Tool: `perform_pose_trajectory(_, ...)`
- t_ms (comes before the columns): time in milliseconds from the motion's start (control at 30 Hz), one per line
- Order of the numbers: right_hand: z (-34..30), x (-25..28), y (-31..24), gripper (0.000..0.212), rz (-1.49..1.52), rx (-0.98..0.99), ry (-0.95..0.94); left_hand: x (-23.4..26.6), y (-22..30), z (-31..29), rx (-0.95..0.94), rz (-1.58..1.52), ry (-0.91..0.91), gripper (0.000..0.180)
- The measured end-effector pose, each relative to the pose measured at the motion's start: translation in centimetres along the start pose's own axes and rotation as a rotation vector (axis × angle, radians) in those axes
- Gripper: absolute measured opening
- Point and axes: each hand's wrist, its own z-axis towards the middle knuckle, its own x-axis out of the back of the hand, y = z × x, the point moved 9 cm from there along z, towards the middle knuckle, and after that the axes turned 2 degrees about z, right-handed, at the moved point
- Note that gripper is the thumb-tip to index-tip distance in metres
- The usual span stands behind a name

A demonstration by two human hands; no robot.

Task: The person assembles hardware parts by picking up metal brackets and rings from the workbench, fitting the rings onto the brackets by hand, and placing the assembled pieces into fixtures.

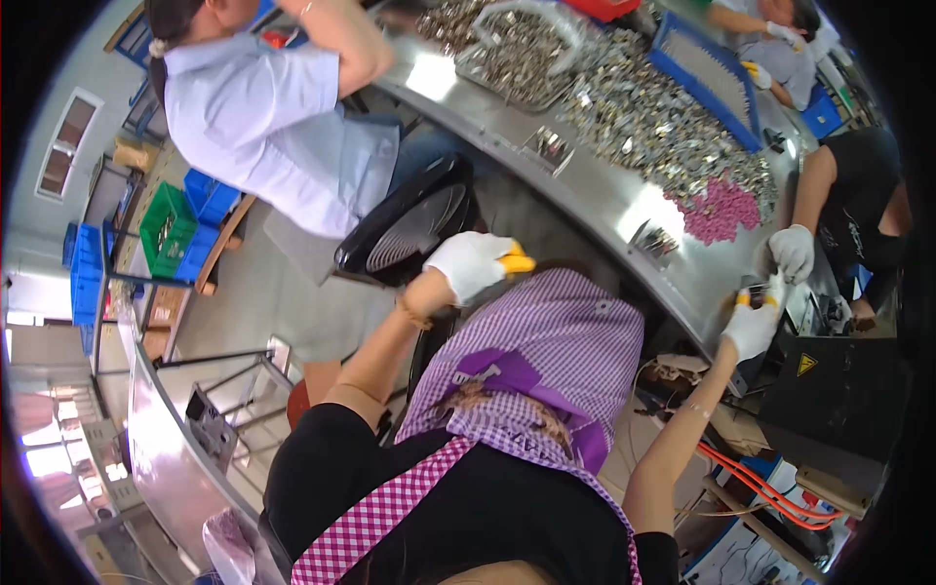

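My left hand (473, 265), in a white glove with yellow fingertips, is above the lap, beside a black chair back with a ribbed panel (419, 229). Its fingers are curled together, and whatever they may hold is hidden. Reaching right to the bench end, my right hand (751, 330) wears the same kind of glove. Its fingertips close around a small dark part (755, 291), too small to name. Just beyond it is a co-worker's white-gloved hand (792, 253); I cannot tell whether the two touch.
Along the curved metal bench (604, 229) lie heaped small metal parts (624, 102), a pink pile (720, 210) and a blue tray (704, 83). A person in light blue (263, 127) sits at left. A black machine box (829, 395) and orange hoses (770, 487) are at right.
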Motion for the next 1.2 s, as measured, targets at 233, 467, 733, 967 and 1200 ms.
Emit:
perform_pose_trajectory(233,6.3,-3.4,3.2,0.049,-0.134,-0.09,0.018,-11.2,-17.0,-15.3,0.659,0.186,-0.541,0.039)
perform_pose_trajectory(467,7.5,-4.8,4.9,0.052,-0.056,-0.105,0.061,-22.0,-25.8,-24.9,1.068,0.158,-0.631,0.044)
perform_pose_trajectory(733,8.2,-5.4,5.9,0.059,-0.058,-0.061,0.066,-34.1,-30.7,-27.6,1.245,0.028,-0.628,0.052)
perform_pose_trajectory(967,9.6,-5.8,5.9,0.065,-0.16,-0.134,0.064,-39.5,-30.3,-31.3,1.394,-0.072,-0.629,0.068)
perform_pose_trajectory(1200,15.7,-8.4,10.0,0.069,-0.122,-0.101,0.029,-41.0,-29.3,-30.9,1.393,-0.136,-0.612,0.069)
